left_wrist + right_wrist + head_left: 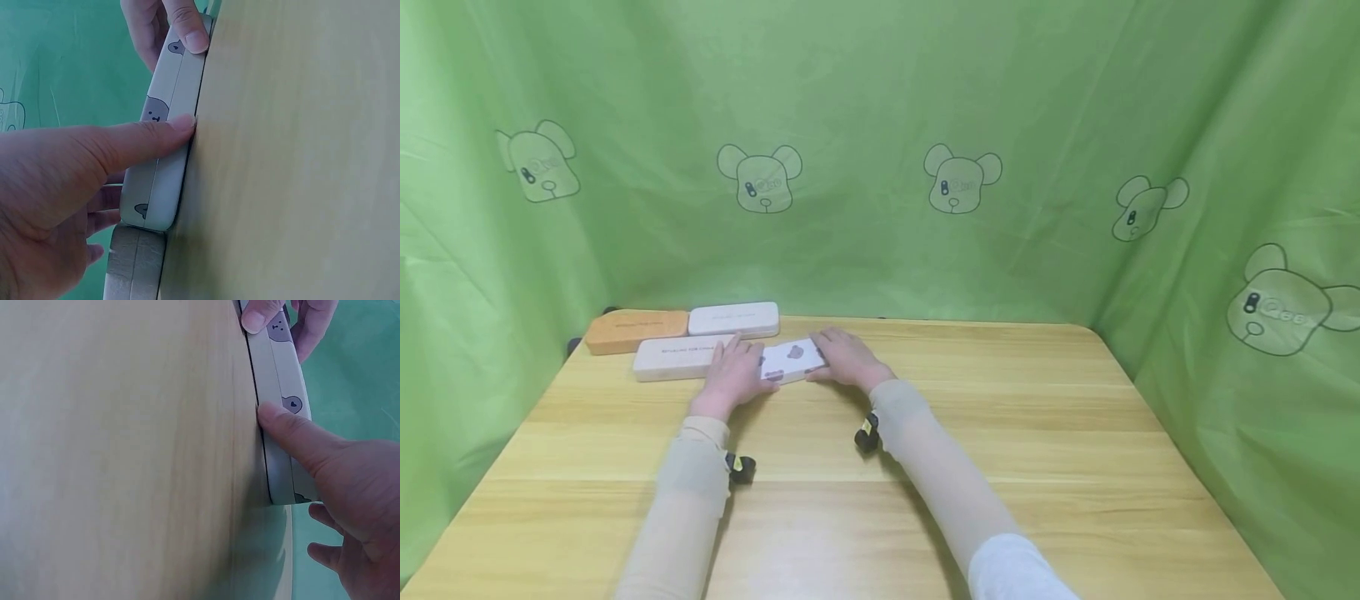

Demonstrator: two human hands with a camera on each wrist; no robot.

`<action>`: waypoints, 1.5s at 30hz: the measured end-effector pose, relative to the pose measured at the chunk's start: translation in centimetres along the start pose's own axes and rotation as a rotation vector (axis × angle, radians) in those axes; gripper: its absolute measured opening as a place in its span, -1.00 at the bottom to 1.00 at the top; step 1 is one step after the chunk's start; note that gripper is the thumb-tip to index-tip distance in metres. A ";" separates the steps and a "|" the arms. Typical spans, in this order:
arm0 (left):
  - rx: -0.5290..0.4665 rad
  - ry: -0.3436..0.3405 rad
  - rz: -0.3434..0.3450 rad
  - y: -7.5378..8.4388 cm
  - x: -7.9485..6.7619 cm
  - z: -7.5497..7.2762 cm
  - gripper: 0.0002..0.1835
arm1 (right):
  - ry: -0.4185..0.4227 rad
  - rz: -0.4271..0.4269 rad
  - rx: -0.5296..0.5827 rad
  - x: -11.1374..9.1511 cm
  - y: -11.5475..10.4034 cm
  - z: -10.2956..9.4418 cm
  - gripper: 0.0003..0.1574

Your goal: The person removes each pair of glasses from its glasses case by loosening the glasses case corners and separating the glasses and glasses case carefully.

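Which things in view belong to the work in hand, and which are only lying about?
In the work:
left hand, right hand
white rectangular case with grey bear prints, held by both
probably long beige rectangular case, touching its end

Seemingly just lying about:
orange rectangular case
second white case, round-cornered

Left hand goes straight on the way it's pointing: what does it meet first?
Likely the rear white case, just beyond the fingertips of the left hand in the head view; the exact gap is unclear.
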State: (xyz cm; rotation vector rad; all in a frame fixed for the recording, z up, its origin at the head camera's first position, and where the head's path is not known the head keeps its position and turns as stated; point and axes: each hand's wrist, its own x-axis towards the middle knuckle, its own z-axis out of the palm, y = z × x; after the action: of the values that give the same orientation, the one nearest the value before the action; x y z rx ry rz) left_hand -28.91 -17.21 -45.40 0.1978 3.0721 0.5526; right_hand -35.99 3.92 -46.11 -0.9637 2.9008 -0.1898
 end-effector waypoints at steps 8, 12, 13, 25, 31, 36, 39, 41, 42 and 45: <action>-0.011 0.010 0.007 0.3 0.0 -0.3 -0.07 | 0.007 0.015 0.020 -0.4 0.0 -0.5 0.11; -0.017 0.015 0.013 0.4 0.0 -0.5 -0.05 | 0.012 0.018 0.031 -0.6 0.0 -0.8 0.12; -0.019 0.018 0.015 0.5 0.0 -0.6 -0.04 | 0.013 0.018 0.030 -0.7 0.0 -0.9 0.12; -0.017 0.057 0.050 1.1 0.0 -0.8 -0.04 | 0.059 0.008 -0.015 -1.3 0.7 -1.1 0.12; -0.014 0.070 0.064 1.6 0.0 -0.9 -0.02 | 0.094 -0.014 -0.030 -2.0 1.0 -1.4 0.09; 0.007 0.066 0.076 2.1 0.0 -1.0 -0.03 | 0.124 -0.020 -0.042 -2.7 1.4 -1.5 0.08; 0.011 0.068 0.087 2.4 0.0 -1.1 -0.05 | 0.126 -0.019 -0.057 -3.1 1.5 -1.7 0.07; 0.012 0.075 0.097 2.6 0.0 -1.1 -0.07 | 0.122 -0.013 -0.067 -3.4 1.6 -1.8 0.07; 0.014 0.078 0.103 2.7 -0.1 -1.1 -0.08 | 0.122 -0.011 -0.070 -3.6 1.7 -1.9 0.07; 0.011 0.088 0.116 3.1 -0.1 -1.1 -0.12 | 0.135 -0.007 -0.068 -4.1 1.8 -2.2 0.06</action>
State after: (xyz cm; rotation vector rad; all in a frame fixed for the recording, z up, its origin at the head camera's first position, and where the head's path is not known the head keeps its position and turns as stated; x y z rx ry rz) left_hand -28.49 -14.77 -43.26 0.3632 3.1648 0.5641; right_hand -34.05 7.97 -44.09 -1.0094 3.0450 -0.1644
